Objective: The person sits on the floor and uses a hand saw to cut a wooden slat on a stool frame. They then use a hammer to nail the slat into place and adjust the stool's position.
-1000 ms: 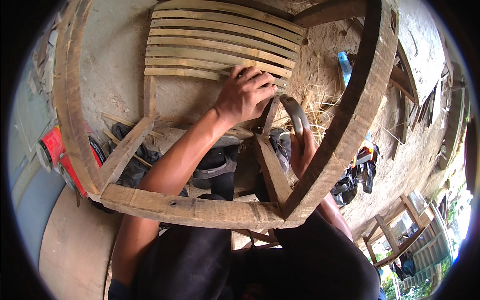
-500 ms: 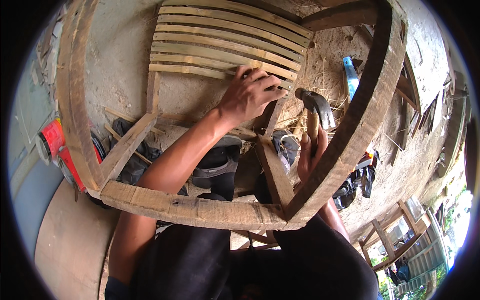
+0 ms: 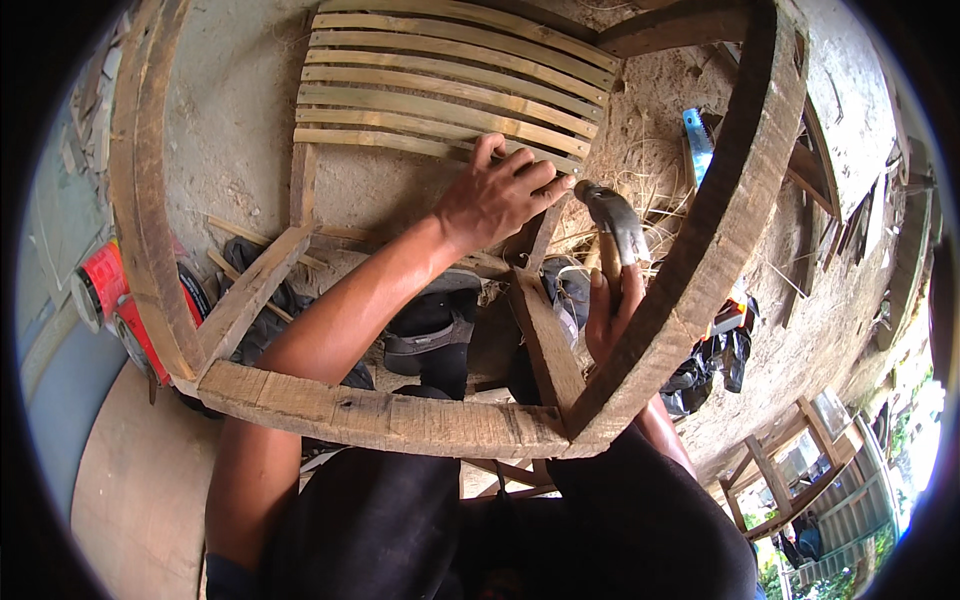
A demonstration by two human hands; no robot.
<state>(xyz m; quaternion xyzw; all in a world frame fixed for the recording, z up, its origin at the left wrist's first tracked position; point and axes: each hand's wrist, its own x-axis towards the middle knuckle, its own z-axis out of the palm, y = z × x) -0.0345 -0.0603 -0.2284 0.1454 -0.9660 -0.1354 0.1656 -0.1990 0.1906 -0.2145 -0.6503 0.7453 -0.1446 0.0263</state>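
My right hand (image 3: 614,312) is wrapped round the wooden handle of a hammer (image 3: 616,222), partly behind a thick wooden beam. The hammer's metal head lies right beside the fingertips of my left hand (image 3: 503,196). That hand is closed, its fingers bent at the right end of the lowest wooden slat (image 3: 380,141). Whatever its fingertips pinch there is too small or hidden to make out. The slats run side by side across a wooden frame (image 3: 400,418), whose rough beams surround both my arms.
A blue saw (image 3: 698,146) lies on the right among dry fibres. Red cans (image 3: 142,335) stand at the left. A black plastic bag (image 3: 722,362) sits beyond the right beam. Another wooden frame (image 3: 770,480) is farther off at lower right. My shoe (image 3: 432,330) rests below my left forearm.
The hammer has moved left and slightly down, its head now against my left fingertips. My left hand stays at the slat's end with only a small shift.
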